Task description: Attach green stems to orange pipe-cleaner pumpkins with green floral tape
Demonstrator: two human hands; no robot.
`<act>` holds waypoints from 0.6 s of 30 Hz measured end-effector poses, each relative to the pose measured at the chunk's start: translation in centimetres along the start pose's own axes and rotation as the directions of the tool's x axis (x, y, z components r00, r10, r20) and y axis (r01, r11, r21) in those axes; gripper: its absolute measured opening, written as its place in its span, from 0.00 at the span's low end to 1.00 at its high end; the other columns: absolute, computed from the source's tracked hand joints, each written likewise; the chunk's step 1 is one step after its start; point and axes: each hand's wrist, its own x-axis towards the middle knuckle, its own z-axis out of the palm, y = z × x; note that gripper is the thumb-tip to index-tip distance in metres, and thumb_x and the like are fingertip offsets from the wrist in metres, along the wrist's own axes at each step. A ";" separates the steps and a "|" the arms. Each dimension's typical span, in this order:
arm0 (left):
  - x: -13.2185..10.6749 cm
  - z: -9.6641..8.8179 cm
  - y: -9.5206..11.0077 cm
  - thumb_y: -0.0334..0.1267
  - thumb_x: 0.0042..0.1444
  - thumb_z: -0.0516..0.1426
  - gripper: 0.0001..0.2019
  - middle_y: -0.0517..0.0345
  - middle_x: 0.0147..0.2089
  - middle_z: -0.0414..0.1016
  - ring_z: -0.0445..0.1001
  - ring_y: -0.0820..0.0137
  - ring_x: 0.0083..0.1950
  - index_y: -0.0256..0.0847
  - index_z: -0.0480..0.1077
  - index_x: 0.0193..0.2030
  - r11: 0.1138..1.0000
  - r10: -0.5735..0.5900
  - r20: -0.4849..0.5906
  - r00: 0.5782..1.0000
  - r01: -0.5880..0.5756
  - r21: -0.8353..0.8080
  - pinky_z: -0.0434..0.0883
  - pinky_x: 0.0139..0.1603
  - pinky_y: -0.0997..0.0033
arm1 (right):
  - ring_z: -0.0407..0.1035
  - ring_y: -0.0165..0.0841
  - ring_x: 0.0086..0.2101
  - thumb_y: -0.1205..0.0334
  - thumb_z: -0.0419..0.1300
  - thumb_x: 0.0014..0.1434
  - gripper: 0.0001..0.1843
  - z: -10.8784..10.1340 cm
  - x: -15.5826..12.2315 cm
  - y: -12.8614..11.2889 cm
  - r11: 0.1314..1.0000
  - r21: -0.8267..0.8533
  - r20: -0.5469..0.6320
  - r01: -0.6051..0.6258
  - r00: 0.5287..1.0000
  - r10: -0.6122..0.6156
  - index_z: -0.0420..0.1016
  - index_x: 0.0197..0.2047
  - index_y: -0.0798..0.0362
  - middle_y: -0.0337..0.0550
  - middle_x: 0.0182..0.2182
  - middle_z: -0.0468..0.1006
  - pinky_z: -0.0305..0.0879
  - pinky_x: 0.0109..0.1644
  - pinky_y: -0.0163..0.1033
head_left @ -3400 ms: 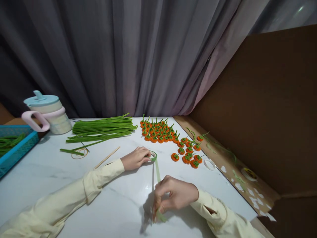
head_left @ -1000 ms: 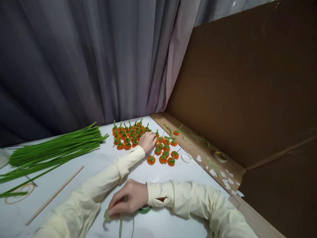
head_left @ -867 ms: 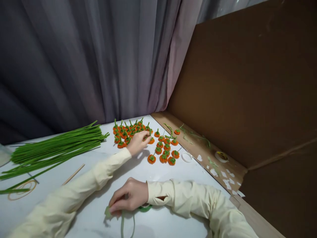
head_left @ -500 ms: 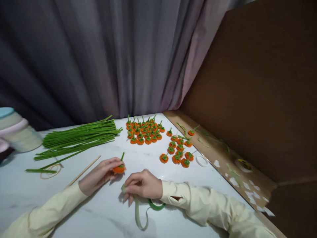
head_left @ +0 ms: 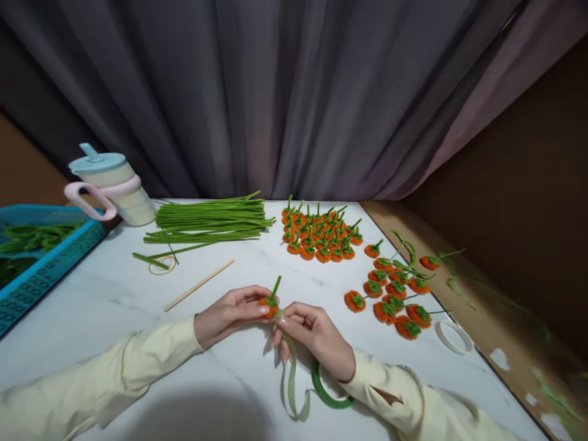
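My left hand [head_left: 239, 313] pinches a small orange fuzzy persimmon-like ornament [head_left: 267, 308] with a green leafy top and a short green stem pointing up. Close beside it, my right hand [head_left: 312, 334] is closed on the end of a pale green tape strip [head_left: 291, 383]. The strip hangs in a loop to the tabletop. Partly under my right wrist lies a green tape roll [head_left: 337, 403]. The strip's end is very near the ornament; I cannot tell whether they touch.
Green pipe cleaners [head_left: 211, 217] lie bundled at the back. Finished-looking orange ornaments [head_left: 321, 236] stand grouped beyond my hands, others [head_left: 395, 294] to the right near a white ring [head_left: 454, 337]. A wooden stick [head_left: 199, 285], a tumbler [head_left: 122, 187] and a blue basket [head_left: 55, 275] are leftward.
The view has turned left, bringing the blue basket and whole tumbler into sight. My right hand has brought the tape strip up close to the ornament in my left hand.
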 end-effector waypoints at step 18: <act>-0.3 -1.5 0.6 0.47 0.50 0.59 0.16 0.54 0.34 0.71 0.68 0.69 0.36 0.36 0.67 0.39 0.898 0.268 -0.085 0.960 -0.217 0.382 0.66 0.36 0.72 | 0.75 0.33 0.30 0.55 0.63 0.53 0.13 -0.4 0.2 -0.2 0.998 0.067 -0.046 0.013 0.999 -0.010 0.72 0.33 0.58 0.50 0.38 0.78 0.69 0.31 0.36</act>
